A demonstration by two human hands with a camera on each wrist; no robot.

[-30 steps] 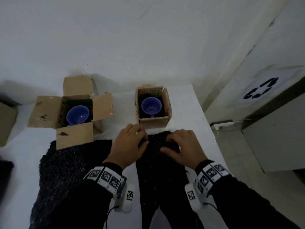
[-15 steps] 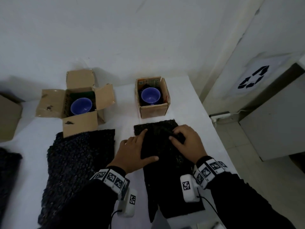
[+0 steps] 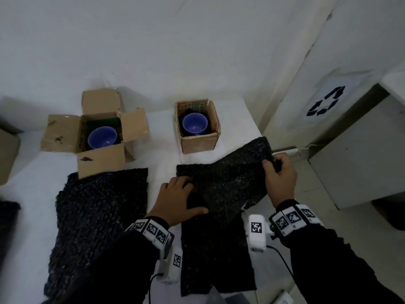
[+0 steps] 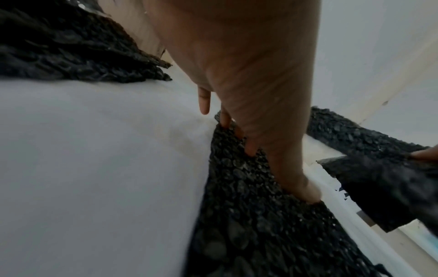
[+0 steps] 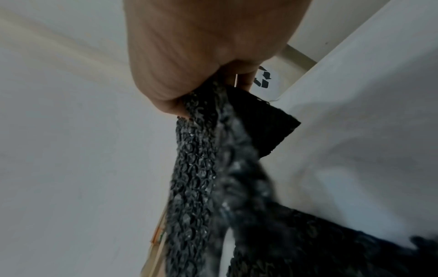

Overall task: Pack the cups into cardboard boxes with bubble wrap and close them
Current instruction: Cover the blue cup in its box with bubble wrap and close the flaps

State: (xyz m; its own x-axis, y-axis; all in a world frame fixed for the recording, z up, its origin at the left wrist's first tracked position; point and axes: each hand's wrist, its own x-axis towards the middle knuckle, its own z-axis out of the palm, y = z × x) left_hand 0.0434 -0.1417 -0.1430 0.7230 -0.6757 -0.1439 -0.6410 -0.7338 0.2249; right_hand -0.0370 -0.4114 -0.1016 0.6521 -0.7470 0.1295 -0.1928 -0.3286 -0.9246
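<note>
Two open cardboard boxes stand at the back of the white table [image 3: 162,163]. The left box [image 3: 63,132] and the right box [image 3: 200,144] each hold a purple cup [image 3: 102,138] [image 3: 195,123]. My right hand [image 3: 274,165] [image 5: 201,46] pinches the corner of a black bubble wrap sheet [image 3: 230,178] [image 5: 201,168] and holds that end up off the table. My left hand [image 3: 177,198] [image 4: 260,93] presses flat, fingers straight, on a lower sheet [image 3: 214,249] [image 4: 249,215] at the lifted one's edge. A third sheet [image 3: 98,216] lies flat to the left.
Another cardboard box [image 3: 6,154] and a dark sheet [image 3: 6,220] sit at the far left edge. The table's right edge runs just beside my right hand. Beyond it are a power strip [image 3: 285,150] on the floor and a cabinet with a recycling sign [image 3: 326,102].
My right hand has taken hold of the top sheet's far right corner and raised it up and to the right. My left hand stays pressed on the wrap underneath.
</note>
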